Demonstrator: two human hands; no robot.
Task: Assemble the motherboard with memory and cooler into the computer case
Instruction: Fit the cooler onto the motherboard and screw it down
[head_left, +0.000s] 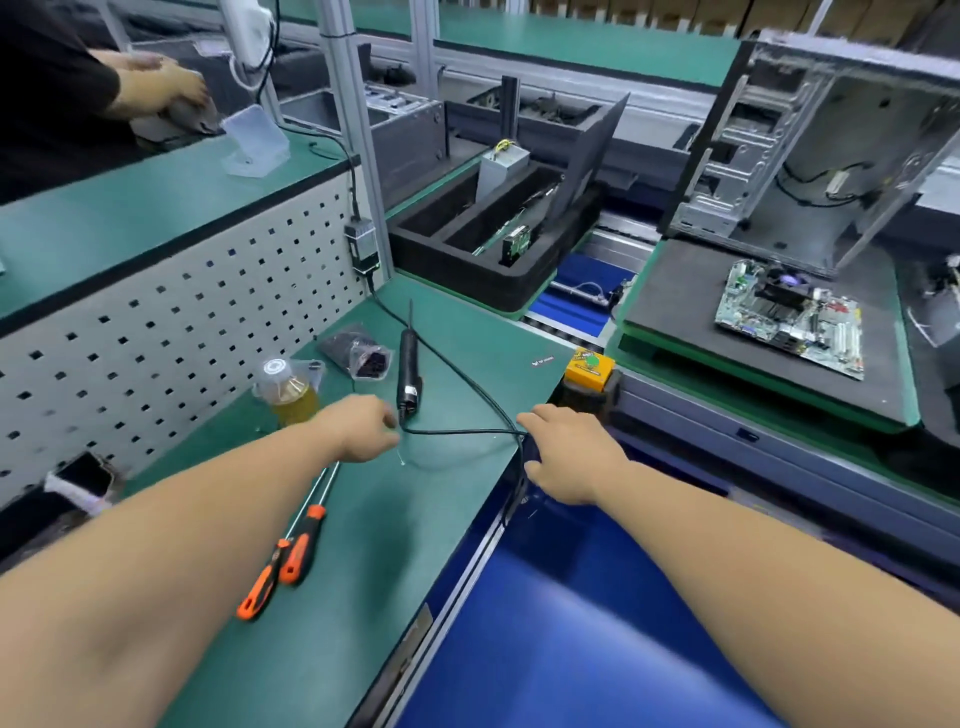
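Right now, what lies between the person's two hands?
In the head view, a black cable runs across the green mat between the left hand and right hand.

From my feed I see two arms reaching in from the near edge, both bare from the frame's bottom up to the wrist, with no sleeve, cuff or glove showing on either. The left hand (363, 428) and the right hand (574, 452) carry no ring, watch or band that I can make out. Nothing else of the body is in view.
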